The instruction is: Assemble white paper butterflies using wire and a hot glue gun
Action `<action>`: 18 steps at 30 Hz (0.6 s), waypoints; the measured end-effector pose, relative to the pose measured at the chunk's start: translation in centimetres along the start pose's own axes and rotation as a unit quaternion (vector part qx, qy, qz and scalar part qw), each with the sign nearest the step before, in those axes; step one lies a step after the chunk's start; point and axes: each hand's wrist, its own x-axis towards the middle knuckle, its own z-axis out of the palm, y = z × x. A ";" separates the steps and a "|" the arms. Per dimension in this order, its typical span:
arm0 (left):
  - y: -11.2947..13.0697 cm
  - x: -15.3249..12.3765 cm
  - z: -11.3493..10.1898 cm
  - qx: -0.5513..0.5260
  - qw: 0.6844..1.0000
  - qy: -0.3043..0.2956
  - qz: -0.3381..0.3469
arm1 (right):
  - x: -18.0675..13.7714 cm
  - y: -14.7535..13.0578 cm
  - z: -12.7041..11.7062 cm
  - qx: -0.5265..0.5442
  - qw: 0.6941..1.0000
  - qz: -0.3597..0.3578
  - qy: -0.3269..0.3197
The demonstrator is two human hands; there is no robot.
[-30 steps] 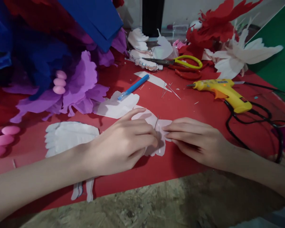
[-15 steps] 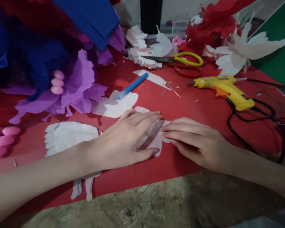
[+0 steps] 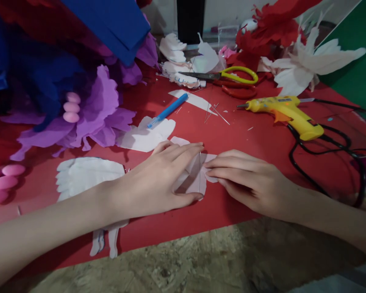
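A pale, whitish paper cutout [image 3: 193, 181] lies on the red sheet. My left hand [image 3: 160, 175] rests flat across it, fingers stretched out and thumb apart along its lower edge. A thin straight wire [image 3: 199, 173] runs over the paper from my left fingertips toward the thumb. On the paper's right side, my right hand [image 3: 250, 181] pinches the edge, its fingertips pressed together. Under and beside my left forearm is a stack of white scalloped paper pieces [image 3: 88, 173]. Another white cutout [image 3: 143, 136] lies beyond my left hand, with a blue pen [image 3: 167, 110] on it.
A yellow glue gun [image 3: 286, 112] with a black cord lies at the right. Scissors [image 3: 232, 75] with yellow and red handles and loose wires [image 3: 216, 114] lie farther back. Purple paper petals [image 3: 100, 110] and pink egg-shaped pieces [image 3: 4, 182] are at the left.
The view has shifted slightly. The thin wire on the paper shows more clearly between my left fingertips and thumb. Both hands keep almost the same pose.
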 end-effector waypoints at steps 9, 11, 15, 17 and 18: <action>-0.2 -0.1 0.2 0.011 0.999 0.017 0.024 | -0.1 -0.1 -0.1 -0.002 1.000 0.001 -0.003; -0.2 -0.1 0.2 0.017 0.999 0.013 0.029 | -0.1 -0.1 -0.1 -0.004 1.000 0.001 -0.004; -0.3 -0.1 0.2 0.031 0.999 0.011 0.040 | 0.0 -0.1 -0.2 -0.006 1.000 -0.002 -0.005; -0.4 -0.1 0.2 0.038 0.998 0.010 0.048 | 0.0 -0.1 -0.2 -0.004 1.000 -0.002 -0.005; -0.5 0.0 0.2 0.042 0.998 0.010 0.051 | 0.0 -0.1 -0.2 -0.003 1.000 0.000 -0.007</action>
